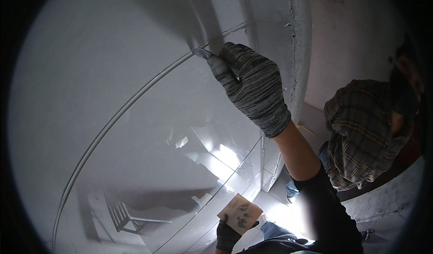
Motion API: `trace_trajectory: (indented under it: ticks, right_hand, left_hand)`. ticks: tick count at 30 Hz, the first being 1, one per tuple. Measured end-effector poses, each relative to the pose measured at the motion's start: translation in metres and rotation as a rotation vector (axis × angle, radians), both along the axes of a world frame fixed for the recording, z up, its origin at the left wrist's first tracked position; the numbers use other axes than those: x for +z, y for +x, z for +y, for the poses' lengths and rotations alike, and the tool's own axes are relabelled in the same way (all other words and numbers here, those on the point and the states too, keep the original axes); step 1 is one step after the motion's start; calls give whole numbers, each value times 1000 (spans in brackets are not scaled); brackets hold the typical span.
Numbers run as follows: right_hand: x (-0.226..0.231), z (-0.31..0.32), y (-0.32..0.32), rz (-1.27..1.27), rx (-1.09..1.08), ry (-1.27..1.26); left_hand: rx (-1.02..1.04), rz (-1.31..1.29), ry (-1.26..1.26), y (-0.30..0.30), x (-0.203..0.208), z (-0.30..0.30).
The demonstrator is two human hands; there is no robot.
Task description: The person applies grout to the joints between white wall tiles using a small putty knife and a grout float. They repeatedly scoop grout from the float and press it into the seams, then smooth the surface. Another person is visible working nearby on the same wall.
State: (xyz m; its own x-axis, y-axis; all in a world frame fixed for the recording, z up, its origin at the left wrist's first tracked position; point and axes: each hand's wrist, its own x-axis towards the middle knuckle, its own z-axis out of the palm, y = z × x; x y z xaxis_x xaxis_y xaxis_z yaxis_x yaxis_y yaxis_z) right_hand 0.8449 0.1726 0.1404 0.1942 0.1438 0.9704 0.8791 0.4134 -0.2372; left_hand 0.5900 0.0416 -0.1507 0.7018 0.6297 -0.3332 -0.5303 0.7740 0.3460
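My right hand (255,80), in a grey striped knit glove, is raised to the wall and closed around a small flat metal blade (202,52) that looks like a putty knife. The tip of that blade touches a raised double line (149,84) curving across the pale wall (90,73). Low in the picture, my left hand (228,234), in a dark glove, grips a square tan board (240,212) by its lower edge. Dark smears mark the board's face. Most of the tool's handle is hidden inside my right glove.
Glossy tiles (212,132) on the lower wall mirror bright light. A slatted chair (128,220) shows at lower left, perhaps as a reflection. To the right, another person in a plaid shirt (361,132) is close by. A rough wall edge (295,51) runs beside my right hand.
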Motion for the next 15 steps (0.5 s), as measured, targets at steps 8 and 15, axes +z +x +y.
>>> trace_trajectory:
  ticks: [8,15]
  right_hand:
    - [-5,0,-6,-58,-28,15]
    - [-3,-5,-13,-38,23,47]
  left_hand:
    - [7,-42,-21,-8,-13,2]
    - [19,-77,-24,-12,-16,1]
